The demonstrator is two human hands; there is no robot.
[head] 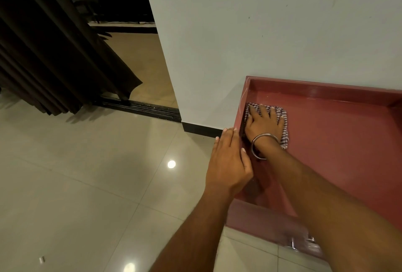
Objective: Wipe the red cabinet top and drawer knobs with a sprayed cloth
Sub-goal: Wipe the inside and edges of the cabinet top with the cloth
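Right grip [264,125] flat on cloth [282,119] (fingers splayed), cabinet top [337,141]

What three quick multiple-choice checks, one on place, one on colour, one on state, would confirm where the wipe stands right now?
1. Where is the cloth on the cabinet top?
A. left rear corner
B. right front corner
C. on the floor

2. What colour is the cabinet top?
A. white
B. red
C. black

3. How is the right hand on the cloth?
A. lifted clear
B. pinching one corner
C. pressed flat, fingers spread

Answers: 1 A, it lies against the left rim near the wall; 2 B, the recessed surface is red; 3 C, the palm covers the cloth while the left hand rests on the left edge.
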